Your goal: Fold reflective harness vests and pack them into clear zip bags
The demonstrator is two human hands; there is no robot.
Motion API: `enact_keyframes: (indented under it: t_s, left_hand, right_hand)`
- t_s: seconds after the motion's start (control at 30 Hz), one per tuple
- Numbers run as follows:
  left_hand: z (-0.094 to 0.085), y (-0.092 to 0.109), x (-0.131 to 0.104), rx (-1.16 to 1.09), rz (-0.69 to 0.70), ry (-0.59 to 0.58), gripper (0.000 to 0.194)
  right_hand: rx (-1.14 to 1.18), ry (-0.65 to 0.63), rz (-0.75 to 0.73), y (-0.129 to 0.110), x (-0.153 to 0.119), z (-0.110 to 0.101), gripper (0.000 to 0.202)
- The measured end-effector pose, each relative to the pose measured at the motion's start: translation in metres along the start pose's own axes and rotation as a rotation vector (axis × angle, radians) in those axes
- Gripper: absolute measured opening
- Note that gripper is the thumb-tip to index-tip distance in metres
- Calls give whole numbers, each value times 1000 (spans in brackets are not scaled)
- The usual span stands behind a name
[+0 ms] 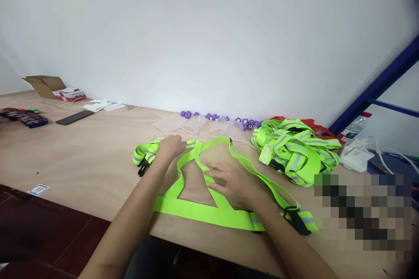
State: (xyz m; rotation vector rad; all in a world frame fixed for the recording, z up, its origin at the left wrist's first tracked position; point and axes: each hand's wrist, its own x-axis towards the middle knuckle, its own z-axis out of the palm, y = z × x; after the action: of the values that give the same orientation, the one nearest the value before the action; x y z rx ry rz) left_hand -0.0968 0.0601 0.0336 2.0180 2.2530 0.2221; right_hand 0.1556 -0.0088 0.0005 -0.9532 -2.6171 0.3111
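Observation:
A neon-yellow reflective harness [204,211] lies spread on the wooden table, its wide band along the front edge. My left hand [171,146] is closed at the harness's upper left, over a strap with a grey stripe; its fingertips are hidden. Just left of that hand, a bunched strap end with a black buckle [143,166] rests on the table. My right hand [227,182] has its fingers apart over the middle of the harness, by an inner strap. Another black buckle [297,221] lies at the band's right end.
A pile of neon straps [296,152] sits at the right, beside a white adapter [356,156]. Clear bags [218,128] and purple rolls [250,124] line the wall. Farther left are a dark flat object [74,117], an open carton [46,87] and dark bundles [24,117].

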Motion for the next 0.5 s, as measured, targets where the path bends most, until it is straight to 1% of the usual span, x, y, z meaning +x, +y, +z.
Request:
enact_keyframes:
  t_s: [0.07,0.13,0.17,0.27,0.4,0.5]
  left_hand:
    - [12,-2,4,-15,0,-5,49]
    - [22,-3,7,-37,34,-9,56]
    - [26,-4,8,-46,60,-11,55]
    - [37,-6,10,-48,133,-15,42]
    - [43,-5,10,-32,181,-8,37]
    - [39,-4,11,-45,193,27,36]
  right_hand:
    - [-2,-68,-10,0,3,6,27]
    - [-12,-79,5,4,5,10,23]
    - [-22,-73,15,6,5,12,22]
    - [-63,-51,45,11,5,12,25]
    - [-164,-59,89,7,7,5,34]
    - [-271,-47,136,3,8,3,43]
